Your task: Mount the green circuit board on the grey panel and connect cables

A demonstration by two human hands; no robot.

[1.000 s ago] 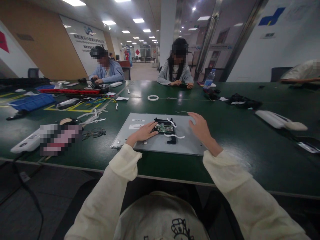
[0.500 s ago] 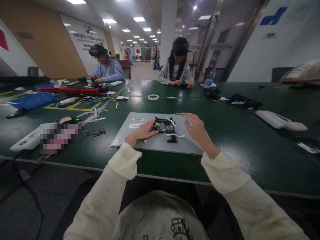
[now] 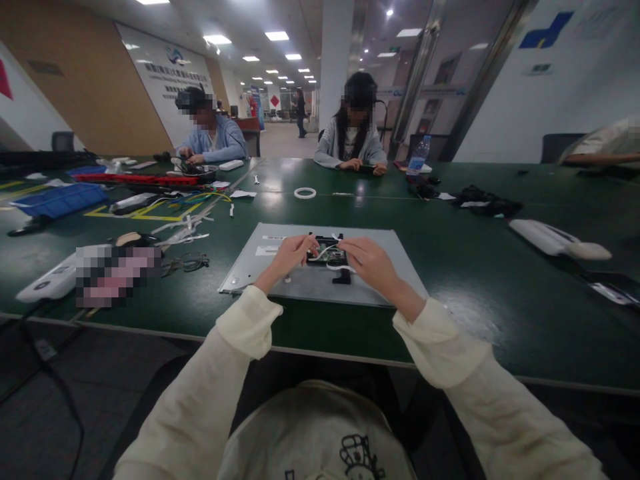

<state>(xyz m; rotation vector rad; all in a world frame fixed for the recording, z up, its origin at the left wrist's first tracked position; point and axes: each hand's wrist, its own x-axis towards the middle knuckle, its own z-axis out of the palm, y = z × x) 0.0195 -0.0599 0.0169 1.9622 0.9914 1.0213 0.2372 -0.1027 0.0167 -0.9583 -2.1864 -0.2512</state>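
Observation:
A flat grey metal panel (image 3: pixel 305 285) lies on the green table in front of me. At its middle a green circuit board (image 3: pixel 330 256) sits in a black bracket (image 3: pixel 342 277). My right hand (image 3: pixel 373 263) pinches a thin white strip (image 3: pixel 326 252), which slants across the board toward my left fingers. My left hand (image 3: pixel 293 257) is at the board's left edge, fingers curled together; whether anything is between them is too small to tell. A second white strip (image 3: pixel 341 267) lies below the first, partly under my right fingers.
A roll of white tape (image 3: pixel 305 193) lies beyond the panel. Left are glasses (image 3: pixel 185 263), a white device (image 3: pixel 63 273), scrap strips (image 3: pixel 183 233) and a blue tray (image 3: pixel 60 200). On the right lies another white device (image 3: pixel 555 240). Two people sit across the table.
My right hand has moved left from the panel's far right edge to the board and grips a white strip. My left fingers have lifted and curled beside the board.

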